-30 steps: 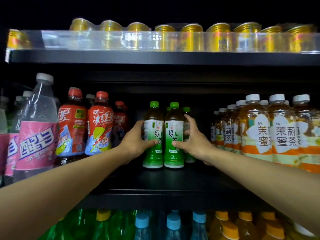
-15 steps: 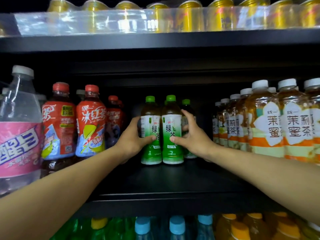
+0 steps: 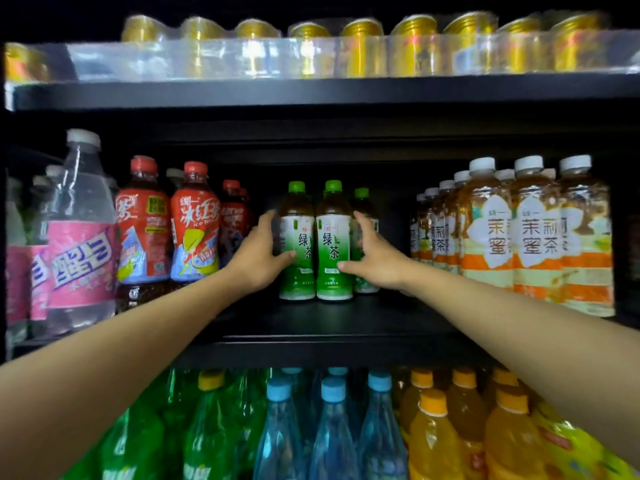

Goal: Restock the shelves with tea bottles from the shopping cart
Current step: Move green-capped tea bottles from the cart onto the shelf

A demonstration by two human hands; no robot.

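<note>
Entry, head view. Two green tea bottles stand side by side, touching, at the middle of the black shelf (image 3: 332, 320), set back from its front edge. My left hand (image 3: 258, 259) curls round the left green tea bottle (image 3: 297, 242), thumb across the lower label, fingers wrapped behind. My right hand (image 3: 375, 259) curls round the right green tea bottle (image 3: 333, 242), thumb tip on the label, fingers reaching behind it. A third green-capped bottle (image 3: 362, 202) sits behind them at 1 o'clock, partly hidden by the right hand.

Change over the last second: both bottles now sit a little deeper in the bay and stand square, labels facing out; both grips stay as they were. I read this as the pair seated and aligned, with release the next step.

Surroundings: red iced tea bottles (image 3: 194, 223) at 9 o'clock of the pair, jasmine tea bottles (image 3: 535, 233) at 3 o'clock, gold cans (image 3: 362, 50) on the shelf above at 12 o'clock.

Judgement: the bare shelf in front of the pair leaves room for more rows. The shopping cart is not in view, so I cannot tell how much stock is left.
</note>
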